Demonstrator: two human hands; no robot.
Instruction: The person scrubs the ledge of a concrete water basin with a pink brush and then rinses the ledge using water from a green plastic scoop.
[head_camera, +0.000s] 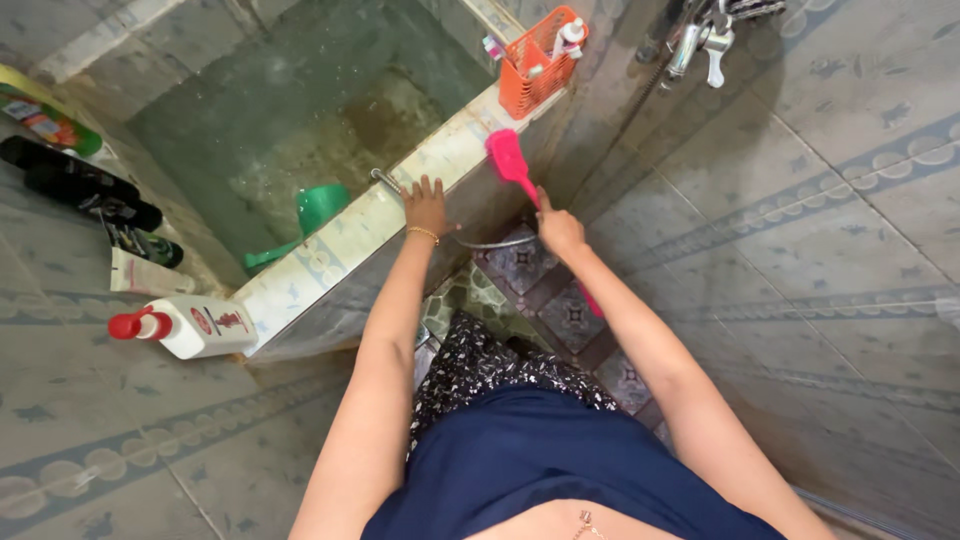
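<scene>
My right hand (558, 228) grips the handle of a pink scrubbing brush (506, 155), whose head rests against the outer wall of a tiled water tank near its rim (440, 160). My left hand (425, 204), with a thin bracelet at the wrist, rests on that rim, fingers spread, holding nothing. A metal shower hose (495, 243) curves between the two hands. A green scoop (318, 208) floats in the water inside the tank.
An orange basket (535, 70) with small bottles sits on the rim's far end. A white bottle with a red cap (190, 325) lies at the near corner, dark bottles (85, 190) to its left. A tap (700, 40) is mounted on the tiled wall. Patterned floor tiles (560, 300) lie below.
</scene>
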